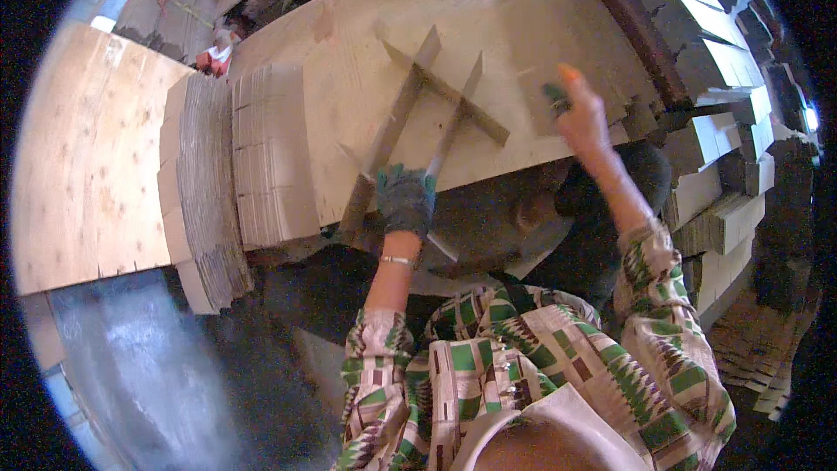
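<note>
My gloved left hand [406, 199] clamps the near ends of 2 slotted cardboard strips [394, 126], steadying the cross-slotted divider on the worktable [349, 44]; my right hand [579, 113] is raised above, grip unclear.

The gloved left hand [406, 199] covered the near ends of the interlocked brown cardboard divider strips [427, 113]. At two o'clock, the raised right hand [580, 113] blurred, its grip unreadable.
</note>
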Available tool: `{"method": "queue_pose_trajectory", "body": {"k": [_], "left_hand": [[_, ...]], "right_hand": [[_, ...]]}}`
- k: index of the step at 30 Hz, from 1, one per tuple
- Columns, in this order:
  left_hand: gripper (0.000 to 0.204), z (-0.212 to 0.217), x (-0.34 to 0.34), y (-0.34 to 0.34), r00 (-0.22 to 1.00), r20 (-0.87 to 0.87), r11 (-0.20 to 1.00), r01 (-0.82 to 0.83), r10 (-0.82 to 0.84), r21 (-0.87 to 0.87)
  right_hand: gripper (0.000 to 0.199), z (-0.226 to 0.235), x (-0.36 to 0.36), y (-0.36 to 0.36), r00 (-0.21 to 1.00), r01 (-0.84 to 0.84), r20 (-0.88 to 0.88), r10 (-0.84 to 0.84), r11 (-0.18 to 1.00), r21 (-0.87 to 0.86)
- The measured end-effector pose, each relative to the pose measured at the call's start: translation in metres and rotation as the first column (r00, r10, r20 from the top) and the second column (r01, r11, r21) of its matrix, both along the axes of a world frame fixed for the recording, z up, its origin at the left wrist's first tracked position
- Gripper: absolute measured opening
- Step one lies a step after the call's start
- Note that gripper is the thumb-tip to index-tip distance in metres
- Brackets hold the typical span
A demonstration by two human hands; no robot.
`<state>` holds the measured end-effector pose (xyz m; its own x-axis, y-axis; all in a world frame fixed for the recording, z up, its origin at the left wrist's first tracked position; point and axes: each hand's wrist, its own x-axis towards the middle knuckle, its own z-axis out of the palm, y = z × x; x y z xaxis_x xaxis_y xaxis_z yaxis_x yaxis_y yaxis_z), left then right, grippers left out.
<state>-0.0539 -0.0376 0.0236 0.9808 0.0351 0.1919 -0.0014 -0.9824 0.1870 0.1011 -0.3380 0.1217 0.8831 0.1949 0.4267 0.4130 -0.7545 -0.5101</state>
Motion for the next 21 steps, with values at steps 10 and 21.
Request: {"method": "queue_pose_trajectory", "body": {"k": [10,21], "left_hand": [[0.015,0.021,0.013,-0.012,0.989,-0.148,1.000,0.019,-0.019,0.002],[0.019,0.007,0.012,-0.010,0.998,-0.006,0.998,0.060,-0.060,0.033]], "right_hand": [[0.097,-0.039,-0.077,0.108,0.922,-0.360,-0.190,0.336,0.927,-0.108],[0.094,-0.044,-0.078,0.116,0.884,-0.448,-0.250,0.394,0.869,-0.213]]}}
